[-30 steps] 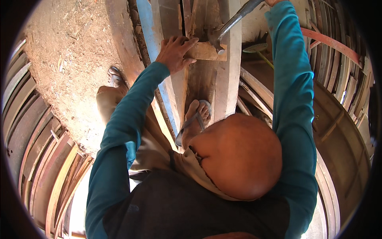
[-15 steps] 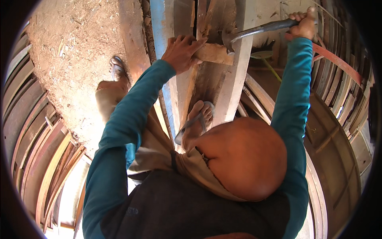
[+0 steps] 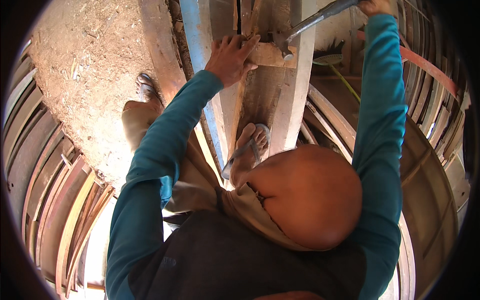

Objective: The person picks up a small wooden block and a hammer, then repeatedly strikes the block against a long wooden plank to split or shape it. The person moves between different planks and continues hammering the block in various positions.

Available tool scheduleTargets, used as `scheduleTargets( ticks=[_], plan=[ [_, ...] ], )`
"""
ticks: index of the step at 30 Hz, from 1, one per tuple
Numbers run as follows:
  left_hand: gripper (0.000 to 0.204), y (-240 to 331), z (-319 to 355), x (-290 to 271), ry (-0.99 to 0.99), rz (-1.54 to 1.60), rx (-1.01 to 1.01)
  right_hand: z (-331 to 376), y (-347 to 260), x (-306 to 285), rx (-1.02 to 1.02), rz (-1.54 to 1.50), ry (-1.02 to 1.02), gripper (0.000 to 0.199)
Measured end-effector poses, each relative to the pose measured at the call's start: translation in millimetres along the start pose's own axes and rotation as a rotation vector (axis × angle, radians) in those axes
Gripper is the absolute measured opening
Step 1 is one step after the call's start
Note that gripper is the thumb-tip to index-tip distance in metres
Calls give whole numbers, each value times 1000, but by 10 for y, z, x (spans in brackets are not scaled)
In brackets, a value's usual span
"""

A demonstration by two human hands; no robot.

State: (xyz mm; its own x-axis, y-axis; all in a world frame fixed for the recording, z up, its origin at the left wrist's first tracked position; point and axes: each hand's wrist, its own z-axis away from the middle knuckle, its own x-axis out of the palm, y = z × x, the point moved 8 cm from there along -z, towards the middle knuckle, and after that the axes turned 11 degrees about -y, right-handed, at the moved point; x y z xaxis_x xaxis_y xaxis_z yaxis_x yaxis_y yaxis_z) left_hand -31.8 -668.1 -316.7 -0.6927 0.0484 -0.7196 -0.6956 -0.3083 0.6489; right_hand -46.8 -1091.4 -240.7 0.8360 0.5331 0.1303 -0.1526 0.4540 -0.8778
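Note:
My left hand (image 3: 232, 60) grips the left end of a short wooden block (image 3: 272, 56), its index finger along the upper edge and its thumb by the lower one. The block lies crosswise over long boards. My right hand (image 3: 376, 7), partly cut off by the top edge of the view, is closed round the dark handle of a claw hammer (image 3: 320, 19). The hammer's metal head is at the right part of the block; whether it touches the wood I cannot tell. My sandalled foot (image 3: 251, 147) stands on the boards below the block.
A blue-edged plank (image 3: 196, 35) runs along the left side of the boards. Sawdust-strewn ground (image 3: 95, 90) lies farther left. Stacked wood strips (image 3: 55, 200) curve along the left rim. At the right are a red strip (image 3: 430, 70) and more piled wood.
My right hand has moved up and slightly left with the hammer, whose head now lies a little higher and more to the left. The block and my left hand appear slightly higher in the view.

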Motion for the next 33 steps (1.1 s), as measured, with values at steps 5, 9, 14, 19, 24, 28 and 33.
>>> scheduleTargets(
  ticks=[5, 9, 14, 19, 24, 28, 33],
  plan=[
    [79, -72, -136, -7, 38, -19, 1, 266, -56, 62, -85, -14, 74, 37],
    [78, -128, -85, -9, 49, -50, -48, 1212, -285, 495, -363, 39, 118, 37],
    [78, -61, -122, 17, 23, -71, 6, 1092, -434, 449, -412, 29, 145, 37],
    [80, -122, -123, -38, 25, -58, -37, 1644, -504, 828, -482, 47, -97, 37],
    [84, -207, -64, 110, 11, -44, -49, 1901, -434, 946, -570, 77, 44, 40],
    [83, 47, -193, -67, 100, -29, 74, 1593, -560, 768, -560, 169, 44, 39],
    [85, -213, -116, 94, 3, -36, -40, 2424, -361, 1365, -568, -44, -21, 39]
  ],
)
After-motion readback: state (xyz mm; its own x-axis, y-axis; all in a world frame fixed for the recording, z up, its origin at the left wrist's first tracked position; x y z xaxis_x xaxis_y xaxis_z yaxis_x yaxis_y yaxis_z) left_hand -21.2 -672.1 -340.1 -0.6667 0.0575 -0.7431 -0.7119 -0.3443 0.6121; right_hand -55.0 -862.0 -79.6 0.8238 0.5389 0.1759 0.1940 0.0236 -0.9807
